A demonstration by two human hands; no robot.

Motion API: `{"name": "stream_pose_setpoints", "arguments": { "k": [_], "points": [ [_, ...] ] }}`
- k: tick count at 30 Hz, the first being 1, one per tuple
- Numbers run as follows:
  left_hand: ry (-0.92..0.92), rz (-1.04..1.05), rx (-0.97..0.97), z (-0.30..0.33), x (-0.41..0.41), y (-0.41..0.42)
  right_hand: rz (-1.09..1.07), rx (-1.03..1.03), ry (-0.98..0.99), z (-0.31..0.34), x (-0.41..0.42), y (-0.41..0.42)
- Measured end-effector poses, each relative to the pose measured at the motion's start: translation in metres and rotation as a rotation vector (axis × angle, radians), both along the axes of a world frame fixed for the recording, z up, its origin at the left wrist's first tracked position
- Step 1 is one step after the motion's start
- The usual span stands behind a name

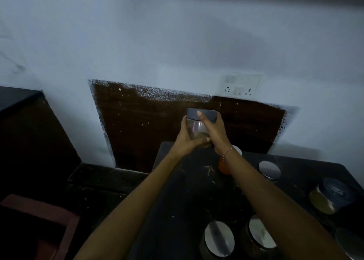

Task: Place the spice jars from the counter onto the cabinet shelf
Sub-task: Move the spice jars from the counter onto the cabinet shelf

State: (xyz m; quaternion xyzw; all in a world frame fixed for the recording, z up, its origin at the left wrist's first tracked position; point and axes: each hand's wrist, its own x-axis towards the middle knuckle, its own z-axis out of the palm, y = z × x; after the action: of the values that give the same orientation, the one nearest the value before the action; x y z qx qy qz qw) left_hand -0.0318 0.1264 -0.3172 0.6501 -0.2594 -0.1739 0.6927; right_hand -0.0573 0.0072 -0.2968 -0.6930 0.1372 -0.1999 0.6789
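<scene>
- Jar [198, 127], grey-lidded, raised above the desk [187, 190]; left hand [187, 137] and right hand [213, 133] fingers both curled round it.
- Five or more jars, among them a silver-lidded one [269, 170], remain on the desk; shelf out of view, task judged early.

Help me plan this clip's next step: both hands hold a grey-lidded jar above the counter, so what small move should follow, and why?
Probably lift the jar higher, toward the cabinet shelf, which is out of view. The left hand grips its glass body and the right hand grips the lid side, so it is already clear of the counter, where other jars wait.
</scene>
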Motion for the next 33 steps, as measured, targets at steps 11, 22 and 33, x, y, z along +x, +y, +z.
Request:
{"name": "stream_pose_setpoints", "arguments": {
  "k": [11,22,33],
  "points": [
    [0.267,-0.082,-0.270,0.050,0.004,-0.002,0.363,0.309,-0.065,0.041,-0.031,-0.005],
    [0.162,0.150,-0.300,0.063,-0.028,-0.018,0.035,-0.111,-0.169,0.064,-0.043,0.013],
    [0.197,0.032,-0.349,0.088,-0.028,-0.010,0.337,-0.146,-0.059,0.091,-0.063,-0.023]
  ]
}}
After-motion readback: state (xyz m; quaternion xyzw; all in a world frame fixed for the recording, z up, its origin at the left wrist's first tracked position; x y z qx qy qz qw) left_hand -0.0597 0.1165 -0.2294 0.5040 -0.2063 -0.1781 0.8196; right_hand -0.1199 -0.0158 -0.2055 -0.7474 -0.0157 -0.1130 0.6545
